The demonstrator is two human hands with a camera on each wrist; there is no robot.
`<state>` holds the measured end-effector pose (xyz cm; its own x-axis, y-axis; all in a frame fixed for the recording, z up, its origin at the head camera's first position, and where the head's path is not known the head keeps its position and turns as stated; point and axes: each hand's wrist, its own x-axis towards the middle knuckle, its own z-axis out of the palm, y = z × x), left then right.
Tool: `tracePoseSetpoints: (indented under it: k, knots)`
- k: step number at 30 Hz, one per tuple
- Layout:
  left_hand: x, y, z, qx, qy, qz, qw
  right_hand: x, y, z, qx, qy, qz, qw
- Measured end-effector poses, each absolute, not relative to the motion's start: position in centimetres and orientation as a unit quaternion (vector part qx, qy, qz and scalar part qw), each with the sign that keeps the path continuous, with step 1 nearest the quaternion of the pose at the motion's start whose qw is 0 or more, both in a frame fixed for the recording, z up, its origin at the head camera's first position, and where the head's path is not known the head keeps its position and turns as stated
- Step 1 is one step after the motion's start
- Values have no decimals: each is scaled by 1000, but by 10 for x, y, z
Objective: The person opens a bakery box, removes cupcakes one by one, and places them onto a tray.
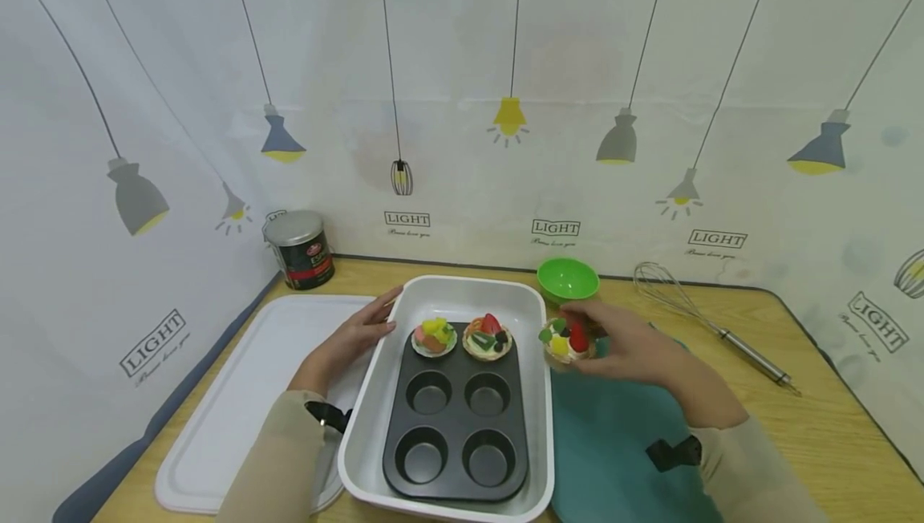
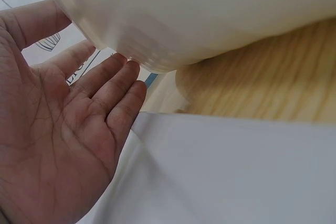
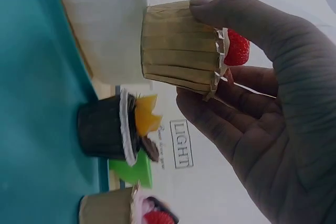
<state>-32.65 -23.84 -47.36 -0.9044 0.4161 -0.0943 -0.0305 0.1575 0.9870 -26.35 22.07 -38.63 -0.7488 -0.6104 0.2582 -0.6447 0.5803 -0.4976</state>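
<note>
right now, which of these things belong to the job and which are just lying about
Likely in the job:
held cupcake
muffin tin
two cupcakes in its top cups
white tub around the tin
teal board
black-cased cupcake and pink-topped cupcake standing on that board

Apparently just lying about:
whisk
green bowl
lidded canister
white board

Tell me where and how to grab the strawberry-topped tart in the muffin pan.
Pinch the strawberry-topped tart by opposite sides of its rim, probably from above: fruit crowds the middle, while its lower part is hidden in the muffin pan.
</note>
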Motion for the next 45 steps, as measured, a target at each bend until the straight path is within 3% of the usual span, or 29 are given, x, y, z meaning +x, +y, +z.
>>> tracePoseSetpoints:
  k: [5,20,45]
  knots:
    - [-327,-238,-473,126,743,634,175,-264,234,-395,353,-886,299,45]
    - [-324,-238,-471,126,743,635,171,-264,248,-416,311,-911,267,-42]
    - [-325,-238,-472,144,739,635,174,-265,251,-422,301,-911,268,-86]
